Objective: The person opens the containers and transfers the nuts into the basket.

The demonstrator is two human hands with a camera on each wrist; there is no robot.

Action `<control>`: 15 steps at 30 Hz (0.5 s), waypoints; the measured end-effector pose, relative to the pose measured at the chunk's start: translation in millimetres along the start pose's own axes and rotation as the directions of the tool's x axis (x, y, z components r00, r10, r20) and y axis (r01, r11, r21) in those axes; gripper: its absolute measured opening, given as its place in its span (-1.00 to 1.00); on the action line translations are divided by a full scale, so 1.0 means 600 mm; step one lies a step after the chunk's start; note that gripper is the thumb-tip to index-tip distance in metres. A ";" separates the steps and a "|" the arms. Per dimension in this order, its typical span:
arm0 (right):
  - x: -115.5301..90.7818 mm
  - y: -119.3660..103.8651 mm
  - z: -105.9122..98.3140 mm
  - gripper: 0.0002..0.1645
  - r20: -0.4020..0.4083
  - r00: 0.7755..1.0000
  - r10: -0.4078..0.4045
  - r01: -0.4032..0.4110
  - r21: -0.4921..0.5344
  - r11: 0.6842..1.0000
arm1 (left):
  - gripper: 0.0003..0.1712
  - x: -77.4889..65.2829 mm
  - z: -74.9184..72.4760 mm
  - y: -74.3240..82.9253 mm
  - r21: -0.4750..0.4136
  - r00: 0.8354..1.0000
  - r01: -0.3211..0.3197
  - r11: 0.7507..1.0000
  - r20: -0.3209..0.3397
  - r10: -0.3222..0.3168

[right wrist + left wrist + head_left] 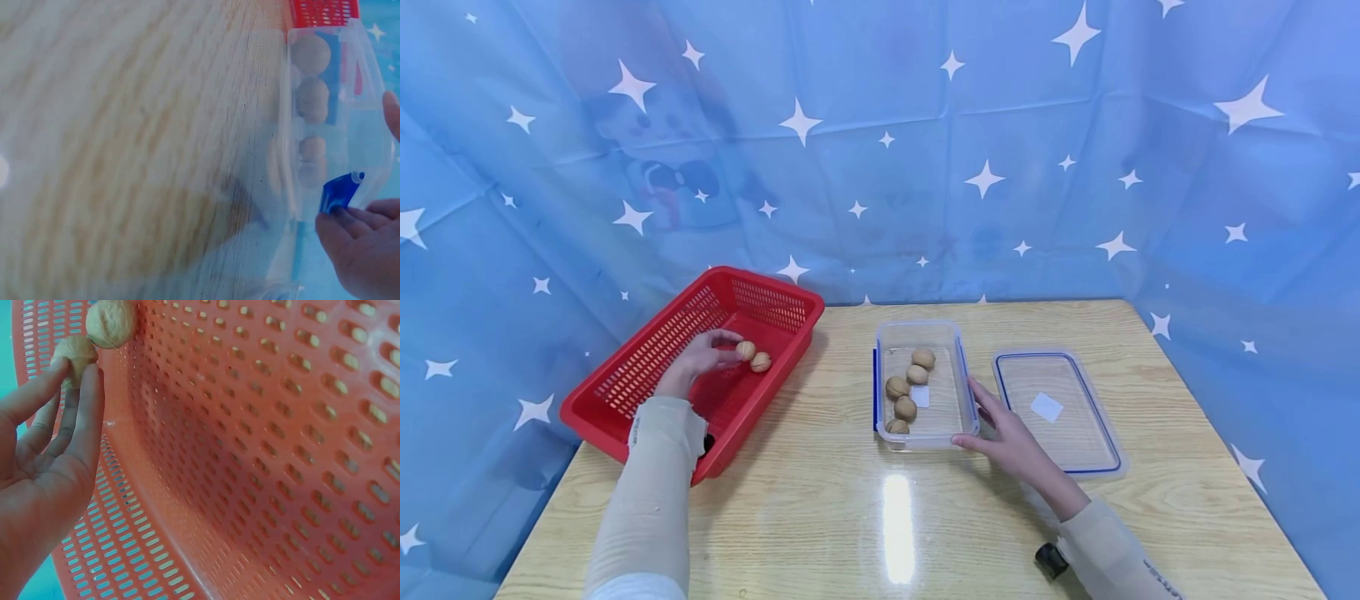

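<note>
My left hand [703, 357] reaches into the red plastic basket [775, 296]. Its thumb and fingertips pinch a walnut [76, 357], with a second walnut [111, 322] right beside it. In the head view these are the held walnut [746, 350] and the other walnut [761, 362] on the basket floor. My right hand [1011, 442] holds the near right corner of a clear plastic container [943, 421], thumb at the front and fingers along the right side by a blue latch [339, 190]. Inside the container lie several walnuts [906, 408], mostly along its left half.
A clear lid [1090, 421] with a blue seal lies flat to the right of the container. The wooden table [805, 517] runs back to a blue star-patterned curtain [880, 167]. The basket's raised slotted walls surround my left hand.
</note>
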State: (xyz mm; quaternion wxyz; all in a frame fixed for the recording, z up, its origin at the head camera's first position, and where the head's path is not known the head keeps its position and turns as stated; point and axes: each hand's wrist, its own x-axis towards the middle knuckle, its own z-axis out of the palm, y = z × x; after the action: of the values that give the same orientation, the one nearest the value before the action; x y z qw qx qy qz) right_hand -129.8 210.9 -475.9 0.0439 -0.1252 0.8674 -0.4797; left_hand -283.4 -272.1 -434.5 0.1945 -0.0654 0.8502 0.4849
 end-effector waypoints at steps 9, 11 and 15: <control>-0.001 0.000 0.000 0.13 -0.001 1.000 0.000 0.000 -0.009 1.000 | -0.19 0.003 -0.003 -0.006 0.041 0.999 0.042 0.998 -0.018 -0.042; -0.001 0.000 0.000 0.13 -0.001 1.000 0.000 0.000 -0.011 1.000 | -0.19 0.003 -0.003 -0.007 0.050 0.998 0.053 0.997 -0.025 -0.052; -0.001 -0.001 0.000 0.13 -0.001 1.000 0.002 -0.002 -0.006 1.000 | -0.20 0.000 0.000 -0.008 0.030 0.996 0.083 0.996 -0.041 -0.081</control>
State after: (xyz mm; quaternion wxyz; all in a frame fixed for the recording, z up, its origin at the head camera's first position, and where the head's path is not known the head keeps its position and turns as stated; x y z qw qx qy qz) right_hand -129.0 210.8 -475.8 0.0434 -0.1242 0.8690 -0.4770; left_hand -282.0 -274.8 -438.5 0.1983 -0.1068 0.8581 0.4615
